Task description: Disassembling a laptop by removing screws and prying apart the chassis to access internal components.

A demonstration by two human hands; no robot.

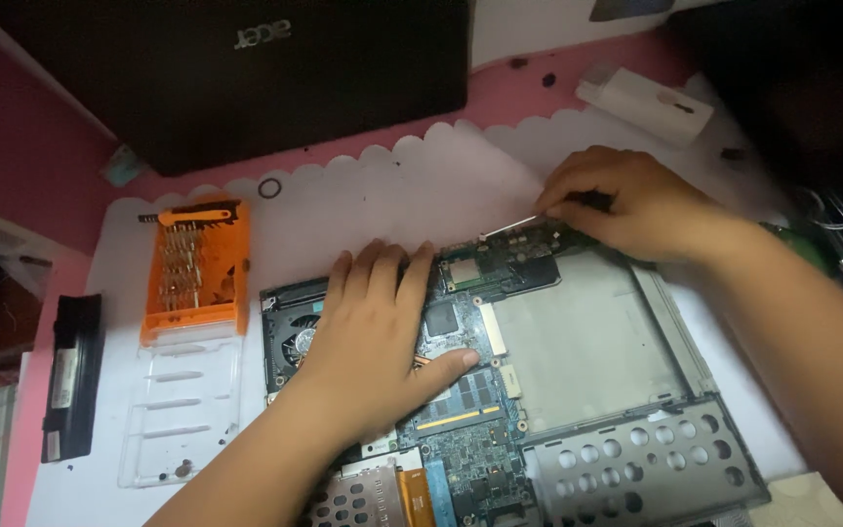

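Pressing flat and spread on the opened laptop's motherboard [470, 361], the left hand [373, 332] steadies it while the right hand [626, 200] pinches its far edge, where this thin, stiff, fragile board seems safest gripped.

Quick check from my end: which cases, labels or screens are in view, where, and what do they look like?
Bit set case: left of the opened laptop, orange tray, clear lid below.
Closed laptop lid: top, black, silver logo.
Battery pack: far left, black bar, pale label.
No lit screens.
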